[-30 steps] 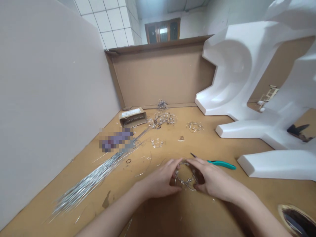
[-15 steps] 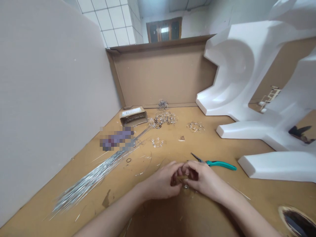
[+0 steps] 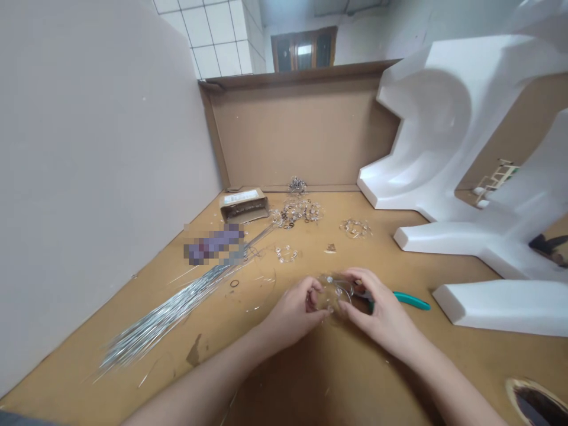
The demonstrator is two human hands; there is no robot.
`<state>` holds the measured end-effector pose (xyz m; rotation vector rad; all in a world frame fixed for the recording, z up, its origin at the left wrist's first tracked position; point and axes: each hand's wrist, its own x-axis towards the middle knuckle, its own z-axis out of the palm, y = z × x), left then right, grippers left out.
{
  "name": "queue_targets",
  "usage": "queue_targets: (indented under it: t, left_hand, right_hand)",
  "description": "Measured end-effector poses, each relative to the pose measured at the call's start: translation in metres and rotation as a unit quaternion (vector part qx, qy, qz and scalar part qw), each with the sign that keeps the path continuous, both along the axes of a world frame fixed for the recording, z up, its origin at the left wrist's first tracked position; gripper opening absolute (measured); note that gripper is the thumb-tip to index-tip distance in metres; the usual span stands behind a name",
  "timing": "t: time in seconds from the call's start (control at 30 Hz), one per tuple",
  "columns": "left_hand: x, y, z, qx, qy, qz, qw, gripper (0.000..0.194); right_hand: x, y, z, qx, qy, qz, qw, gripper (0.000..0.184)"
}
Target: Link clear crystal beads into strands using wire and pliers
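Note:
A thin wire ring with clear beads (image 3: 338,291) is between my two hands, just above the tabletop. My left hand (image 3: 295,307) has its fingers curled, with the thumb and fingertips at the ring's left side. On the other side, my right hand (image 3: 384,305) spreads thumb and forefinger around the ring's edge and touches it. Partly hidden behind the right hand lie pliers with a teal handle (image 3: 412,300). Farther off rest another beaded ring (image 3: 286,254) and a loose beaded piece (image 3: 355,228).
A bundle of straight silver wires (image 3: 164,316) spreads across the left. Behind it stand a small open cardboard box (image 3: 244,204) and a heap of beaded wire pieces (image 3: 297,212). White foam blocks (image 3: 448,236) line the right side; a large cardboard panel (image 3: 306,133) rises at the back.
My hands have moved apart and slightly forward, bringing the beaded ring into view between them. My right hand now covers the front part of the pliers.

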<state>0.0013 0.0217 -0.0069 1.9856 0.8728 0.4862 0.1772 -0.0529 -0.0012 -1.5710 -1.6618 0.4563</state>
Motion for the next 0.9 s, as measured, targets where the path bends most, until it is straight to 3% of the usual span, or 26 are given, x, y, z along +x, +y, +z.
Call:
queue_targets:
  t: [0.07,0.13,0.27,0.4,0.53,0.67,0.77,0.9]
  left_hand:
    - [0.000,-0.001,0.003,-0.015,-0.019,0.011,1.000,0.028]
    - [0.001,-0.003,0.005,-0.015,-0.031,0.009,0.999,0.028]
    - [0.001,-0.007,0.007,-0.036,-0.086,-0.006,0.996,0.029]
    - [0.001,-0.010,0.014,-0.141,-0.165,-0.039,0.975,0.036]
    - [0.000,-0.012,0.021,-0.207,-0.221,-0.053,0.952,0.044]
    - [0.000,-0.012,0.021,-0.218,-0.246,-0.042,0.943,0.050]
    - [0.001,-0.011,0.018,-0.208,-0.235,-0.032,0.949,0.051]
    - [0.002,-0.007,0.012,-0.168,-0.170,-0.012,0.971,0.043]
  right_hand:
    - [0.001,0.000,0.000,-0.041,0.033,-0.017,0.998,0.062]
    - [-0.001,0.000,-0.003,-0.079,0.077,0.008,0.994,0.075]
    - [-0.003,0.000,-0.005,-0.105,0.209,0.079,0.969,0.068]
    - [-0.001,0.000,0.002,-0.126,0.315,0.125,0.932,0.068]
    - [0.001,0.001,0.004,-0.130,0.374,0.147,0.906,0.053]
    - [-0.002,0.005,-0.003,-0.112,0.455,0.135,0.873,0.047]
    - [-0.002,0.006,-0.006,-0.122,0.463,0.125,0.869,0.048]
    - [0.004,0.005,-0.004,-0.156,0.414,0.139,0.886,0.061]
